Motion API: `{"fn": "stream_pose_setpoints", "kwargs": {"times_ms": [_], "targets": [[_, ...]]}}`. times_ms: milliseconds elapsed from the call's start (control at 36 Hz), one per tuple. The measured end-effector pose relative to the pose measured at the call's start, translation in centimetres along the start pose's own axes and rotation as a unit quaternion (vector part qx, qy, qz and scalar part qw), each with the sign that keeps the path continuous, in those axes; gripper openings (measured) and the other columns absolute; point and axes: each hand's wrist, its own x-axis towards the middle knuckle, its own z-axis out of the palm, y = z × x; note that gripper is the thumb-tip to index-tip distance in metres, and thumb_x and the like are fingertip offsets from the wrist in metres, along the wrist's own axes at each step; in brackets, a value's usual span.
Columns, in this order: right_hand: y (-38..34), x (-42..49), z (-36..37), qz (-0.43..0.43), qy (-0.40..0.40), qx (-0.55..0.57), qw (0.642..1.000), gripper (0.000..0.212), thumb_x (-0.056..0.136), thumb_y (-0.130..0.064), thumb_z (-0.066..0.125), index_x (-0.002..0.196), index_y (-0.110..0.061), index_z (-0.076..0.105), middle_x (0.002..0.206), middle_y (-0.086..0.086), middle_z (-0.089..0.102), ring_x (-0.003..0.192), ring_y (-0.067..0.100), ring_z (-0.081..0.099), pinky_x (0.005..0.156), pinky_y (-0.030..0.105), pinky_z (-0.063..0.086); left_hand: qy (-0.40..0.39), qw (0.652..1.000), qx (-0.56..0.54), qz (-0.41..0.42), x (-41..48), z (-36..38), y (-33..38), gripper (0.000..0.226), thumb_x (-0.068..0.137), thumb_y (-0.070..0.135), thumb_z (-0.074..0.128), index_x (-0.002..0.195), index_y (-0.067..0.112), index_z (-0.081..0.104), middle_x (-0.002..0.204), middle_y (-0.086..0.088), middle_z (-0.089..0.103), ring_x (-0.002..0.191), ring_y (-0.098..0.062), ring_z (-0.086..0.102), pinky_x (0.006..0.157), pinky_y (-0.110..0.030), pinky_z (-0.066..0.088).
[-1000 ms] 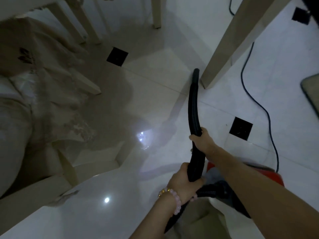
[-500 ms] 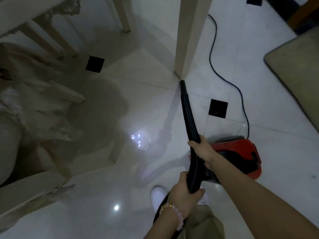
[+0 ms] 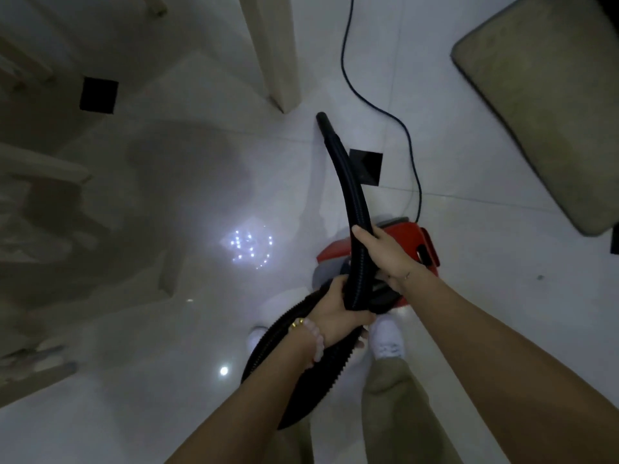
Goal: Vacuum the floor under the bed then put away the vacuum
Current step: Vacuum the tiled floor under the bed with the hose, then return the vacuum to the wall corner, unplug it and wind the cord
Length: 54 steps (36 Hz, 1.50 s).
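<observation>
Both hands curl around the black hose: the left hand at its lower bend, the right hand higher up, arms half extended. The nozzle points at the floor beside the bed leg. The red vacuum sits by the feet. Sweeping seems underway; next the nozzle needs steering left under the bed, clear of the cord.

Both hands gripping black vacuum hose, red vacuum behind

Single wide-angle head cam w/ view steeply down onto floor from standing ht
</observation>
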Motion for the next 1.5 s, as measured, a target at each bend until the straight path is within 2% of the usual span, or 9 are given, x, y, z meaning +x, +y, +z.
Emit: {"fn": "stream_pose_setpoints", "kwargs": {"times_ms": [111, 278, 500, 722, 944, 1028, 1111, 1222, 1500], "targets": [[0.2, -0.1, -4.7, 0.027, 0.01, 0.055, 0.998, 0.023, 0.1, -0.038, 0.042, 0.105, -0.022, 0.057, 0.102, 0.005, 0.063, 0.089, 0.017, 0.063, 0.068, 0.024, 0.054, 0.07, 0.995, 0.051, 0.042, 2.2, 2.3, 0.8, 0.057, 0.086, 0.007, 0.062, 0.131, 0.028, 0.032, 0.09, 0.006, 0.055, 0.07, -0.01, 0.054, 0.056, -0.018, 0.048], [3.6, 0.9, -11.8, 0.017, 0.111, -0.055, 0.992, 0.03, 0.097, -0.021, 0.047, 0.124, -0.011, 0.056, 0.129, 0.012, 0.057, 0.108, 0.023, 0.055, 0.098, 0.036, 0.042, 0.147, 0.986, 0.066, 0.04, 4.9, 3.1, 1.6, 0.063, 0.086, 0.001, 0.059, 0.138, 0.02, 0.03, 0.086, -0.005, 0.055, 0.055, -0.016, 0.055, 0.04, -0.021, 0.047], [8.8, 2.6, -12.4, 0.015, 0.023, -0.06, 0.998, 0.051, 0.095, -0.025, 0.053, 0.143, -0.013, 0.039, 0.137, 0.0, 0.049, 0.117, 0.016, 0.051, 0.094, 0.027, 0.04, 0.145, 0.983, 0.101, 0.046, 7.7, 3.8, 1.3, 0.07, 0.085, -0.005, 0.059, 0.141, 0.022, 0.027, 0.09, -0.007, 0.056, 0.046, -0.007, 0.058, 0.041, -0.02, 0.049], [9.9, 5.6, -10.4, 0.071, 0.028, -0.124, 0.989, 0.095, 0.089, -0.066, 0.036, 0.152, -0.01, -0.007, 0.16, 0.004, -0.016, 0.149, 0.023, -0.003, 0.12, 0.049, 0.008, 0.167, 0.981, 0.092, 0.03, 8.2, 2.9, 0.6, 0.07, 0.085, -0.002, 0.061, 0.141, 0.022, 0.027, 0.086, -0.008, 0.057, 0.046, -0.008, 0.058, 0.045, -0.023, 0.05], [9.3, 6.3, -10.0, 0.079, 0.08, -0.195, 0.974, 0.085, 0.091, -0.062, 0.037, 0.15, -0.004, 0.018, 0.158, 0.014, 0.016, 0.144, 0.032, 0.022, 0.115, 0.047, 0.024, 0.179, 0.981, 0.071, 0.033, 7.6, 1.9, 1.4, 0.061, 0.085, -0.002, 0.062, 0.135, 0.021, 0.035, 0.078, -0.008, 0.058, 0.057, -0.022, 0.058, 0.056, -0.038, 0.056], [9.1, 4.8, -8.8, -0.095, 0.188, -0.28, 0.937, 0.049, 0.09, -0.04, 0.045, 0.119, -0.004, 0.059, 0.12, 0.013, 0.061, 0.111, 0.032, 0.058, 0.095, 0.038, 0.045, 0.18, 0.982, 0.051, 0.026, 6.7, 1.4, 1.6, 0.062, 0.085, -0.001, 0.062, 0.136, 0.022, 0.034, 0.077, -0.008, 0.058, 0.057, -0.021, 0.058, 0.057, -0.042, 0.058], [8.4, 2.6, -7.2, -0.226, 0.054, -0.418, 0.878, 0.055, 0.08, -0.043, 0.034, 0.116, -0.014, 0.064, 0.117, 0.004, 0.064, 0.111, 0.023, 0.057, 0.11, 0.042, 0.027, 0.173, 0.983, 0.052, 0.029, 5.5, 1.0, 1.7, 0.06, 0.086, -0.001, 0.062, 0.135, 0.021, 0.035, 0.074, -0.006, 0.058, 0.049, -0.013, 0.058, 0.045, -0.026, 0.051], [7.0, 1.4, -6.4, -0.169, -0.089, -0.669, 0.718, 0.056, 0.082, -0.05, 0.035, 0.127, -0.023, 0.055, 0.123, -0.004, 0.059, 0.122, 0.018, 0.046, 0.117, 0.051, 0.006, 0.156, 0.985, 0.074, 0.024, 3.2, 0.8, 2.1, 0.061, 0.087, 0.0, 0.061, 0.138, 0.021, 0.034, 0.075, -0.004, 0.057, 0.048, -0.008, 0.059, 0.047, -0.024, 0.052], [4.3, -6.6, -9.0, -0.114, -0.047, -0.709, 0.695, 0.046, 0.086, -0.049, 0.051, 0.123, -0.021, 0.055, 0.12, 0.001, 0.063, 0.114, 0.022, 0.054, 0.096, 0.034, 0.037, 0.132, 0.955, 0.261, 0.058, -8.4, 2.2, 8.3, 0.082, 0.076, 0.012, 0.072, 0.138, 0.035, 0.023, 0.089, 0.006, 0.056, 0.08, -0.012, 0.063, 0.07, -0.028, 0.056]]}}
